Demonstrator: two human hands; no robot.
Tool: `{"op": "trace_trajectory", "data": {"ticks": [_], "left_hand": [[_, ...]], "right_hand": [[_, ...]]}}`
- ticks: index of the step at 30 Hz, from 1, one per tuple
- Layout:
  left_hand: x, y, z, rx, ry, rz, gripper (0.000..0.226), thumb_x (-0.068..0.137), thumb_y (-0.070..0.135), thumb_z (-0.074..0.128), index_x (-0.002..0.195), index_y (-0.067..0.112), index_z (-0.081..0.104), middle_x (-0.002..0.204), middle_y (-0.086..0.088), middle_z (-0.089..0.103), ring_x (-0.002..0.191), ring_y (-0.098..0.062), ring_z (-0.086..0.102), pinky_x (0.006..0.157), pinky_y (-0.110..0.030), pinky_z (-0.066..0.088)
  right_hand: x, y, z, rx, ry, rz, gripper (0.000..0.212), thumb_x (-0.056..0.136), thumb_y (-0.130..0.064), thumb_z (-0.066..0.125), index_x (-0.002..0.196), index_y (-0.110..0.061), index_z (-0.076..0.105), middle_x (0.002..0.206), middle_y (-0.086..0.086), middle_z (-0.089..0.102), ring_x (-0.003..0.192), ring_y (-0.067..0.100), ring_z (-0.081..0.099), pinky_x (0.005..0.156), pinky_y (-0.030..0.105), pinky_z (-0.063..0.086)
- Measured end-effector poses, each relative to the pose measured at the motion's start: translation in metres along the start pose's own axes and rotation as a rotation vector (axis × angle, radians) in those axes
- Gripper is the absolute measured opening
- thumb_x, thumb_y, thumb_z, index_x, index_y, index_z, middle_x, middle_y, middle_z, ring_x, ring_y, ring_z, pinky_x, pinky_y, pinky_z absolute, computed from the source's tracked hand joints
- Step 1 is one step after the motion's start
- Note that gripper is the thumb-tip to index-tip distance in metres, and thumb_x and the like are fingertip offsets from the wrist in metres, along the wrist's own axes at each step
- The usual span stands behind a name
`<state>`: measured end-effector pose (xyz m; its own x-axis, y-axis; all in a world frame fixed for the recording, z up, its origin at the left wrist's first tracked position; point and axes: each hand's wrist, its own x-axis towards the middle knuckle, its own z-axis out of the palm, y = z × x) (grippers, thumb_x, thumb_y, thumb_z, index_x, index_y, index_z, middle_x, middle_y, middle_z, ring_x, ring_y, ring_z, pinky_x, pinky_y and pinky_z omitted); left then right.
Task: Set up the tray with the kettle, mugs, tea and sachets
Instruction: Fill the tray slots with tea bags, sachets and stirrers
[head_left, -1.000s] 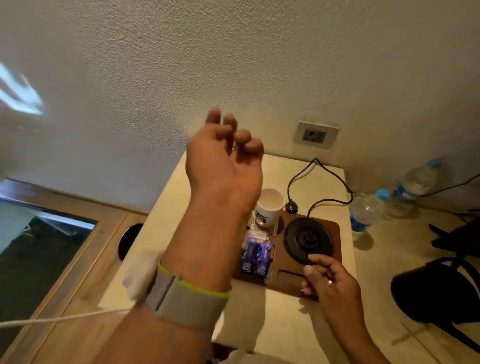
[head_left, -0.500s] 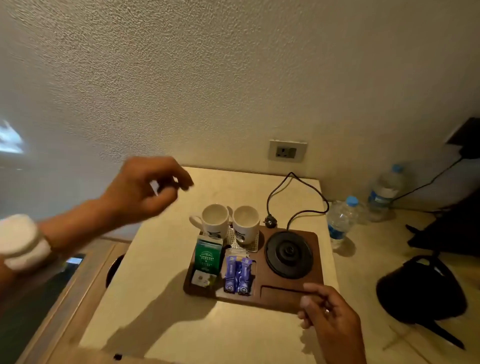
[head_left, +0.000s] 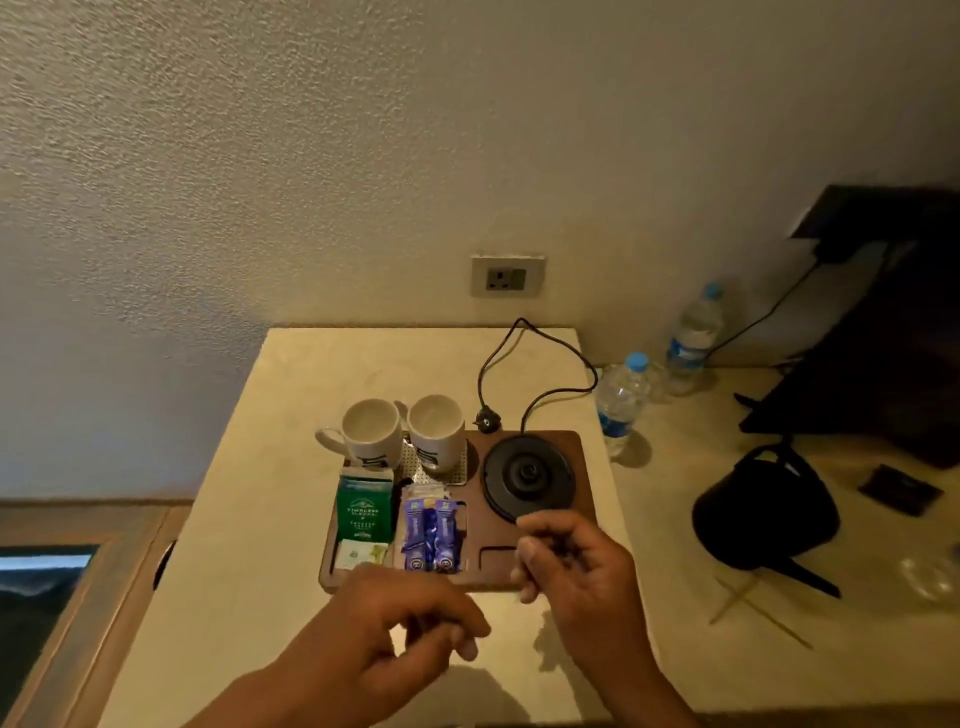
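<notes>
While both hands hover with loosely curled fingers, gripping nothing, the brown tray (head_left: 540, 582) sits mid-tabletop (head_left: 249, 519) carrying two white mugs (head_left: 405, 434), green tea box (head_left: 363, 512), purple sachets (head_left: 431, 535), black kettle base (head_left: 529, 475); textured wall (head_left: 311, 156) behind.

Bare table (head_left: 270, 519) left (mugs (head_left: 371, 434) behind)

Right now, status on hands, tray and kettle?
Left hand and right hand at tray front, fingers curled, empty. Kettle base bare; black kettle off tray, right. Nothing in the way.
</notes>
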<state>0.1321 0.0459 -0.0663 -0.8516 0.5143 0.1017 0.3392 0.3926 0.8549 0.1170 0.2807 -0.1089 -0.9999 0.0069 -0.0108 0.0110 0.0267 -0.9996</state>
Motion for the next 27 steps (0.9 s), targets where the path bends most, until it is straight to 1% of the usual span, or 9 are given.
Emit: {"op": "trace_trajectory", "data": {"ticks": [3, 5, 8, 12, 14, 17, 22, 25, 27], "left_hand": [[-0.004, -0.012, 0.011, -0.119, 0.001, -0.173, 0.029, 0.1, 0.013, 0.065, 0.106, 0.039, 0.078, 0.093, 0.009, 0.081, 0.074, -0.016, 0.077, 0.068, -0.044, 0.065], [0.006, -0.016, 0.021, -0.165, 0.034, -0.202, 0.03, 0.101, 0.011, 0.064, 0.105, 0.037, 0.078, 0.093, 0.007, 0.08, 0.075, -0.019, 0.076, 0.07, -0.047, 0.064], [0.028, -0.018, 0.035, -0.164, 0.011, -0.13, 0.022, 0.1, 0.021, 0.064, 0.109, 0.037, 0.076, 0.096, 0.01, 0.08, 0.08, -0.018, 0.077, 0.07, -0.042, 0.065], [0.047, -0.028, 0.031, -0.051, 0.022, -0.043, 0.021, 0.097, 0.032, 0.063, 0.11, 0.042, 0.076, 0.098, 0.017, 0.078, 0.082, -0.009, 0.077, 0.067, -0.024, 0.063], [0.052, -0.034, 0.025, -0.046, 0.102, -0.087, 0.024, 0.096, 0.025, 0.065, 0.107, 0.043, 0.077, 0.096, 0.014, 0.079, 0.081, -0.012, 0.077, 0.068, -0.028, 0.064], [0.057, -0.043, 0.021, -0.145, 0.171, -0.154, 0.027, 0.093, 0.016, 0.065, 0.102, 0.038, 0.078, 0.091, 0.003, 0.081, 0.075, -0.017, 0.075, 0.067, -0.035, 0.064], [0.063, -0.045, 0.04, -0.165, 0.019, -0.171, 0.034, 0.099, 0.005, 0.067, 0.104, 0.037, 0.077, 0.092, 0.004, 0.08, 0.077, -0.019, 0.076, 0.07, -0.043, 0.064], [0.071, -0.041, 0.053, -0.14, -0.086, -0.15, 0.033, 0.097, 0.011, 0.069, 0.109, 0.041, 0.074, 0.098, 0.011, 0.08, 0.082, -0.015, 0.077, 0.073, -0.036, 0.064], [0.086, -0.037, 0.061, -0.13, -0.111, -0.131, 0.035, 0.097, 0.014, 0.07, 0.114, 0.045, 0.071, 0.105, 0.017, 0.077, 0.09, -0.011, 0.075, 0.074, -0.027, 0.062]], "right_hand": [[-0.008, 0.009, -0.003, -0.009, 0.041, 0.033, 0.022, 0.098, -0.007, 0.069, 0.1, -0.029, 0.076, 0.081, 0.012, 0.073, 0.068, 0.029, 0.07, 0.061, 0.033, 0.06], [-0.014, 0.018, -0.006, 0.007, 0.066, 0.067, 0.026, 0.098, -0.006, 0.069, 0.099, -0.031, 0.076, 0.08, 0.014, 0.072, 0.068, 0.029, 0.071, 0.061, 0.035, 0.061], [-0.019, 0.029, -0.013, 0.025, 0.092, 0.118, 0.025, 0.098, -0.006, 0.071, 0.097, -0.03, 0.077, 0.081, 0.014, 0.072, 0.068, 0.029, 0.071, 0.059, 0.037, 0.06], [-0.018, 0.038, -0.023, 0.031, 0.142, 0.161, 0.015, 0.096, -0.012, 0.073, 0.098, -0.026, 0.077, 0.08, 0.014, 0.072, 0.068, 0.028, 0.072, 0.06, 0.036, 0.059], [-0.013, 0.037, -0.026, 0.047, 0.156, 0.161, 0.009, 0.093, -0.018, 0.074, 0.098, -0.024, 0.077, 0.078, 0.013, 0.072, 0.066, 0.026, 0.071, 0.059, 0.035, 0.059], [-0.006, 0.04, -0.03, 0.054, 0.18, 0.141, 0.013, 0.095, -0.015, 0.074, 0.099, -0.026, 0.077, 0.078, 0.013, 0.072, 0.066, 0.025, 0.071, 0.057, 0.034, 0.058], [0.007, 0.043, -0.049, 0.045, 0.232, 0.118, 0.02, 0.098, -0.006, 0.071, 0.1, -0.025, 0.077, 0.076, 0.014, 0.072, 0.064, 0.025, 0.07, 0.057, 0.033, 0.058], [0.02, 0.042, -0.059, 0.032, 0.269, 0.112, 0.023, 0.097, -0.004, 0.071, 0.099, -0.026, 0.078, 0.08, 0.014, 0.073, 0.065, 0.025, 0.069, 0.057, 0.03, 0.057], [0.034, 0.04, -0.068, 0.023, 0.286, 0.108, 0.024, 0.097, -0.004, 0.07, 0.099, -0.026, 0.078, 0.082, 0.013, 0.075, 0.066, 0.023, 0.07, 0.057, 0.029, 0.057]]}}
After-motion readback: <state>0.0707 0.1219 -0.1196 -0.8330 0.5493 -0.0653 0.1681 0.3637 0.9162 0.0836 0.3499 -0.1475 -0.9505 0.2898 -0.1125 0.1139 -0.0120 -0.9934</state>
